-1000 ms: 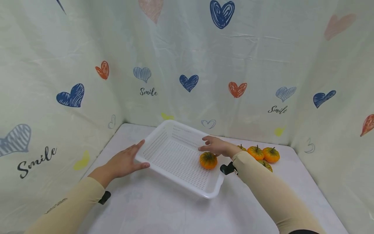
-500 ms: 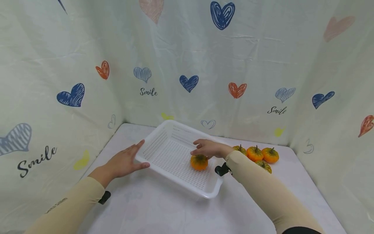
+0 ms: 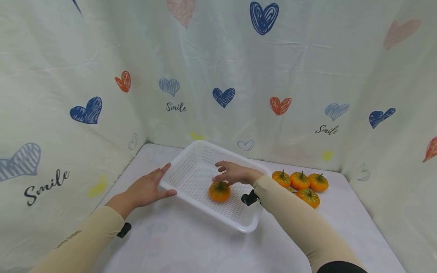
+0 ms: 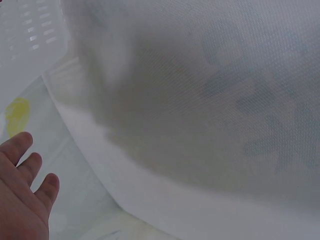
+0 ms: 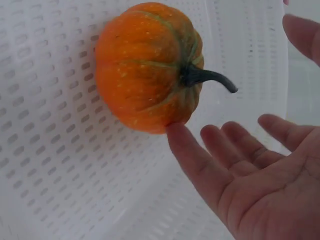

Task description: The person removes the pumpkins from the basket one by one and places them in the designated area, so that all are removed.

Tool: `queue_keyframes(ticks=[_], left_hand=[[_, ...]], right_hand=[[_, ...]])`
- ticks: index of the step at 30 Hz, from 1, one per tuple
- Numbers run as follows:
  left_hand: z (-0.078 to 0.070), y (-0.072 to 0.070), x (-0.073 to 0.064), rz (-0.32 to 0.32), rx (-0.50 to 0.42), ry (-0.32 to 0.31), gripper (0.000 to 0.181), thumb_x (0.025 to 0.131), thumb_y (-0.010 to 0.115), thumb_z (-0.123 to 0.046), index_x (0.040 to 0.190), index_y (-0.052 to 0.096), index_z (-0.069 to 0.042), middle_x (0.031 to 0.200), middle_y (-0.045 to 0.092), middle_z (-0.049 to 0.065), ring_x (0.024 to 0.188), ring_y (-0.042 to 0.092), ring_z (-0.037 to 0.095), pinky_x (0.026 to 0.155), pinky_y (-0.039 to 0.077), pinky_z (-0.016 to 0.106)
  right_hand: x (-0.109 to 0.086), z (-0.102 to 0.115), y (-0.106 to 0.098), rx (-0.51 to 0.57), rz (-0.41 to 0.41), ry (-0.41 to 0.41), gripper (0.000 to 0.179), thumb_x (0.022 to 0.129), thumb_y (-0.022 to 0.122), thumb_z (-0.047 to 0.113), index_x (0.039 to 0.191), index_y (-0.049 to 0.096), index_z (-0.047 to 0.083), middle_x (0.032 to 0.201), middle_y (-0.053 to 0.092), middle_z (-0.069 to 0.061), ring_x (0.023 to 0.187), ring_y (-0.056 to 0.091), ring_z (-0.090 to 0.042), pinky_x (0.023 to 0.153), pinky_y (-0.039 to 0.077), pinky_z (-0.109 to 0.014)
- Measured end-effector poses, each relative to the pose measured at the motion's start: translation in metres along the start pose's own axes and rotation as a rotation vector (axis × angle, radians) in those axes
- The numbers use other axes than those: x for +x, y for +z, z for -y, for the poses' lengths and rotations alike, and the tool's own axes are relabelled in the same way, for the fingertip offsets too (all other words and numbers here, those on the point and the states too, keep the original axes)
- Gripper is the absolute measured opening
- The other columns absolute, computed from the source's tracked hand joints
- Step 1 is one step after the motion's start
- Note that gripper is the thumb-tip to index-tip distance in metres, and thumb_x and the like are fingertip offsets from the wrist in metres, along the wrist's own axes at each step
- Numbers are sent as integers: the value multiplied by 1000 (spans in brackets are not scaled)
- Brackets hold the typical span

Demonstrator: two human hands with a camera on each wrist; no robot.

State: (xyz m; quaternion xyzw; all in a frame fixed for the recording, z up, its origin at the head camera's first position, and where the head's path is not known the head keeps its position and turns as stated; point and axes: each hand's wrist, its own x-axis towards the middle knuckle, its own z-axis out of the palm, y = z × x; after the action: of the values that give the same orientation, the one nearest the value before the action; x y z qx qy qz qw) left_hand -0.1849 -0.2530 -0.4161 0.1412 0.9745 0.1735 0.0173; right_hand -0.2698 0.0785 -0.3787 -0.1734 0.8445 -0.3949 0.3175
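Note:
In the head view, a white perforated plastic basket sits askew on the table. Inside it lies a small orange-green pumpkin. My right hand reaches in over the basket's far side, fingers spread. One fingertip meets the pumpkin's side in the right wrist view, where its curved green stem shows; the fingers are not wrapped around it. My left hand rests at the basket's left corner, thumb and index finger spread along the rim. Its other fingers stretch out loosely below the basket in the left wrist view.
Several more orange-green pumpkins, one at the front, cluster on the white-covered table to the right of the basket, partly behind my right sleeve. A pale curtain printed with hearts encloses the table's back and sides.
The pumpkin in the basket has moved left towards the middle, with my right hand moving alongside it. More of the pumpkins outside now shows. My left hand and the basket have stayed put.

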Motion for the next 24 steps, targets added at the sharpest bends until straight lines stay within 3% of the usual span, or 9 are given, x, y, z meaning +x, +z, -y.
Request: queue_keyframes(ticks=[6,12,21,24], left_hand=[[-2,-1,1,-6,6,-2,117,78,49,-86,160,15,-9,154,32,30,137,35,50,107,32,64],[-3,-1,1,-3,5,-6,117,79,49,-86,160,15,-10,154,31,30,137,35,50,108,32,63],[-1,1,2,-5,8,-4,121,75,41,-91,160,14,-10,154,31,30,138,34,49,109,31,62],[-1,0,1,-2,8,-8,120,76,42,-91,160,14,-10,154,31,30,138,33,49,109,31,62]], right_hand=[[3,-7,0,-23,52,-22,78,89,76,26,153,35,9,152,39,-18,133,45,-33,98,49,-48],[8,-19,1,-46,90,4,80,86,80,28,152,38,11,148,43,-16,121,54,-27,95,52,-44],[9,-28,11,-79,84,29,79,82,84,24,149,43,14,143,46,-13,120,52,-26,95,51,-44],[9,-29,14,-140,79,18,79,81,85,23,149,45,15,143,46,-13,123,50,-26,100,47,-45]])
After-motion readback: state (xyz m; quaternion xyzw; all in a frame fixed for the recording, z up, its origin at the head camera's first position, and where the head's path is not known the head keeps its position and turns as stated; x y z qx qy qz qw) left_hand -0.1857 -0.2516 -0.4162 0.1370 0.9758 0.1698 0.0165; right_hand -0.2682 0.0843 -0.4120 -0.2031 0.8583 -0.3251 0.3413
